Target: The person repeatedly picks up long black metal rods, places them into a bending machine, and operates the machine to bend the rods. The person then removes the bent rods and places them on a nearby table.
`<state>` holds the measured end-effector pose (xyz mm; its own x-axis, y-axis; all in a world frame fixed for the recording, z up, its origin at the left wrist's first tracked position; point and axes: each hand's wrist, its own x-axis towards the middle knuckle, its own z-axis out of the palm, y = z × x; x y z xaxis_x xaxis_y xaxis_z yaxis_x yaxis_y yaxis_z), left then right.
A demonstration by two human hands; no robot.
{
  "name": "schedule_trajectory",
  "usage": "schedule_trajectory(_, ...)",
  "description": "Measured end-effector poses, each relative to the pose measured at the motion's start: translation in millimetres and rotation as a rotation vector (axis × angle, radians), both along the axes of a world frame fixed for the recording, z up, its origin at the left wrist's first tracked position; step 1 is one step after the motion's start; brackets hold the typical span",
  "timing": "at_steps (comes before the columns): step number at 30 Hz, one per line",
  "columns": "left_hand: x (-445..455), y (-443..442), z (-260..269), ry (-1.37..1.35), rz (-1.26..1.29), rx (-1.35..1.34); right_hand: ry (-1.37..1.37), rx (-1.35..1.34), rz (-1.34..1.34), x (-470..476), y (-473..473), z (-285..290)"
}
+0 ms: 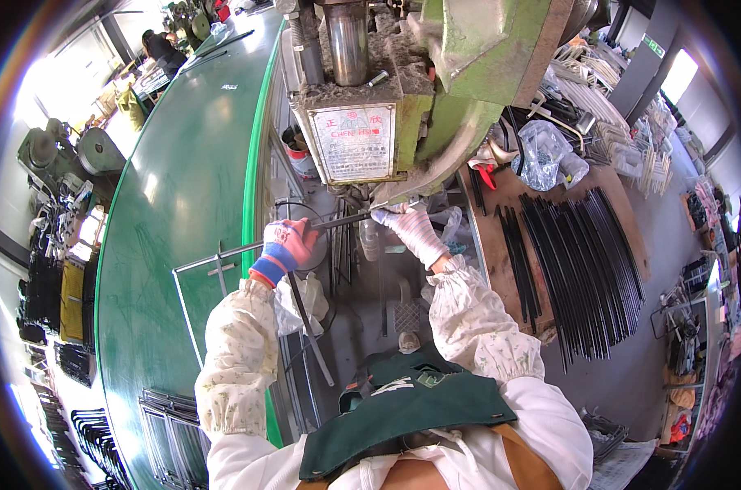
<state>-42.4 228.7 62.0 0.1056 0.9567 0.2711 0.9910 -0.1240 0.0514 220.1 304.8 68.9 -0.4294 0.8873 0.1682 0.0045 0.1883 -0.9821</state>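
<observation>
My left hand (286,243), in an orange and blue work glove, grips a metal tube frame (343,221). One dark tube runs from that hand to beneath the head of a green press machine (468,67). Another tube (309,334) slants down below the hand, and thinner grey frame parts (216,261) reach left over the green table. My right hand (414,233), in a striped pale knit glove, is at the tube's far end, directly under the machine head. Its fingers are bent, and the machine partly covers the fingertips, so what lies between them is hidden.
A long green-topped table (180,202) runs along the left, with stacked metal frames (171,429) near me. On the right, a brown board (622,226) bears rows of black tubes (579,269) and a plastic bag of small parts (541,156). A foot pedal (406,317) sits below.
</observation>
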Motion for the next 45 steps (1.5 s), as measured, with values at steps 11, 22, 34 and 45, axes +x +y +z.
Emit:
schedule_trajectory(11, 6, 6, 14, 0.001, 0.005, -0.24, -0.029, -0.01, 0.013, 4, 11, -34)
schedule_trajectory(22, 1, 23, 4, 0.052, -0.005, -0.363, 0.02, -0.401, 0.082, -13, -17, -7)
schedule_trajectory(34, -17, 23, -5, 0.001, -0.163, -0.178, -0.014, -0.739, 0.361, 29, -100, 18)
schedule_trajectory(45, -22, 29, -10, 0.114, -0.207, -0.134, -0.052, -0.749, 0.372, 27, -111, 25)
